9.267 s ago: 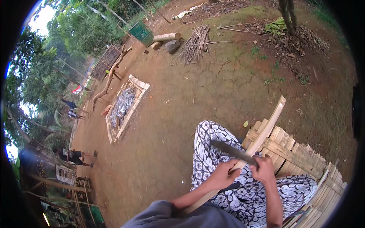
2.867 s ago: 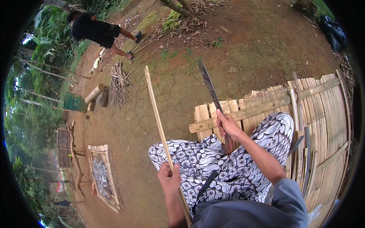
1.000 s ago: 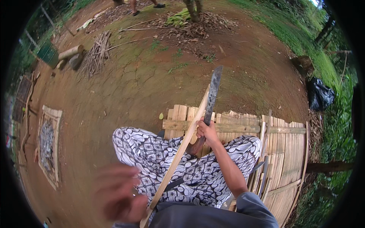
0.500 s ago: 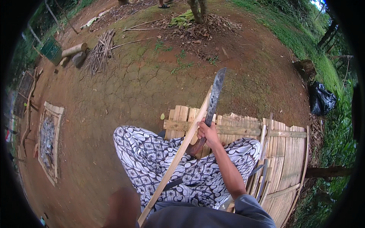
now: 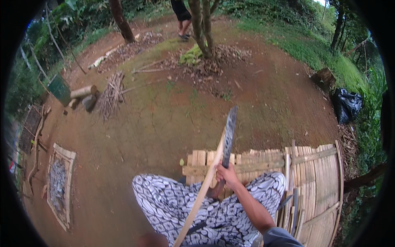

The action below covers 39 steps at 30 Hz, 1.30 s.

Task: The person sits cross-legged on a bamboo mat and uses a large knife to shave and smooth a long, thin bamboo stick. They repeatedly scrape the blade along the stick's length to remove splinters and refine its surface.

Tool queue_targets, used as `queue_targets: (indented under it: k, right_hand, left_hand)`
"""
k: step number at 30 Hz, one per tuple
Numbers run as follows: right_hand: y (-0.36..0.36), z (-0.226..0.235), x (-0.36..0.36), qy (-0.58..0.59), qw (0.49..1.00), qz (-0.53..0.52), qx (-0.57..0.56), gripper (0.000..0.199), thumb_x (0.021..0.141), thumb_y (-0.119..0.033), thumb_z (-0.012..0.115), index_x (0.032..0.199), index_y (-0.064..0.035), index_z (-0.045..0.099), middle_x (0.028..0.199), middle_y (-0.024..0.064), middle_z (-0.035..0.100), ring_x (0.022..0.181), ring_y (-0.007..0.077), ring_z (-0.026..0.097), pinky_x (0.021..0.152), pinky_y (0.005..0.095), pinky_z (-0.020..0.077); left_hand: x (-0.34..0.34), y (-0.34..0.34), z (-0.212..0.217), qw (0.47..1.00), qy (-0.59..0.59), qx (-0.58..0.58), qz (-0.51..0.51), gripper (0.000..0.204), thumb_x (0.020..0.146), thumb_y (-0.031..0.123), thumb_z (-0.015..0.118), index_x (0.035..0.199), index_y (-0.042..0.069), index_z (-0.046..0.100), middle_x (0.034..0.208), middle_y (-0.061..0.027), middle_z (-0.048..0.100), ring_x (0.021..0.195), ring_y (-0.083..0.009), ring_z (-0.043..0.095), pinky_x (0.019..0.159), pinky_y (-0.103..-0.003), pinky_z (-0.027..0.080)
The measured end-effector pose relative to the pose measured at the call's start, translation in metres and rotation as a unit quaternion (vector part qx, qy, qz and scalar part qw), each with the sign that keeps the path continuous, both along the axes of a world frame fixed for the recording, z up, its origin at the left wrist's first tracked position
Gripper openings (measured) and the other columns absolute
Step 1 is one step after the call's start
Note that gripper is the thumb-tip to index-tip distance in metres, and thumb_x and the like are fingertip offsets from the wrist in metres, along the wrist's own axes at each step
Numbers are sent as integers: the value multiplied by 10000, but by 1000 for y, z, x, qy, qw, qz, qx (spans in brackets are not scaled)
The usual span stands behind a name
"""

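My right hand [image 5: 227, 174] is closed around the handle of a machete [image 5: 231, 131], whose dark, mottled blade points up and away from me. A long, pale strip of split bamboo [image 5: 201, 194] slants from the lower edge across my lap. Its far end lies against the left side of the blade, and it passes close by my right fingers; whether they also grip it I cannot tell. Of my left arm only a blurred part shows at the lower edge; its hand is out of view. Patterned black-and-white cloth [image 5: 170, 201] covers my crossed legs.
I sit at a slatted bamboo platform [image 5: 317, 181], with thin strips [image 5: 293, 210] lying right of my knee. Left on the ground is a framed ash pit [image 5: 57, 181]. Farther off are a stick pile [image 5: 111, 96], a tree [image 5: 201, 31], a black bag [image 5: 347, 105] and a standing person [image 5: 182, 16].
The view has tilted upward, so my lap, hand and machete sit lower in the picture and more of the far person shows. My right hand keeps its hold on the machete.
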State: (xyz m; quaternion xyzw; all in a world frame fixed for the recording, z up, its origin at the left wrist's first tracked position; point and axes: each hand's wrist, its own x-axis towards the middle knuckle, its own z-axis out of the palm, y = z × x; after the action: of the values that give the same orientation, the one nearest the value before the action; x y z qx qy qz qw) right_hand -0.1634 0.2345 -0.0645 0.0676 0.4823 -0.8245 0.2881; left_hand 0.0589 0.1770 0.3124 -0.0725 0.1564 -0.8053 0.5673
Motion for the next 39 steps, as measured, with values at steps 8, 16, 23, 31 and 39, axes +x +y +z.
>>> queue_targets:
  k: [8, 16, 23, 31, 39]
  right_hand:
    - [7, 7, 0, 49, 998, 21, 41, 136, 874, -16, 573, 842, -76, 455, 512, -29, 359, 377, 96, 374, 377, 290, 355]
    - [3, 9, 4, 22, 1000, 7, 2, 140, 875, -24, 588, 882, -66, 455, 523, -16, 378, 378, 100, 381, 380, 294, 367]
    - [2, 7, 11, 173, 964, 104, 172, 229, 911, -209, 618, 988, 4, 585, 500, 8, 476, 435, 94, 485, 415, 300, 381]
    - [5, 28, 28, 535, 722, 237, 368, 519, 897, -511, 485, 1003, -29, 649, 629, 222, 613, 606, 390, 626, 576, 450, 512]
    - [-15, 12, 42, 649, 659, 200, 324, 581, 853, -623, 482, 950, -87, 683, 586, 138, 616, 551, 333, 626, 506, 427, 496]
  left_hand:
    - [-70, -90, -147, 523, -469, -705, 100, 333, 854, 114, 610, 1146, -35, 554, 1120, -215, 617, 1025, -263, 612, 880, -359, 485]
    - [4, -114, -323, 194, -663, -655, -306, 331, 927, 262, 571, 1038, -49, 584, 838, -184, 685, 765, -239, 690, 673, -335, 527]
    - [5, -91, -330, 293, -628, -541, -477, 368, 1000, 287, 431, 779, 22, 560, 537, -16, 509, 441, -107, 503, 441, -255, 423]
    - [-42, -120, -280, 251, -720, -572, -301, 406, 1009, 284, 390, 739, 10, 522, 481, -35, 470, 392, -117, 482, 369, -286, 377]
    - [-21, -132, -308, 185, -731, -605, -256, 338, 991, 201, 389, 925, -58, 596, 579, -208, 524, 533, -328, 583, 562, -453, 445]
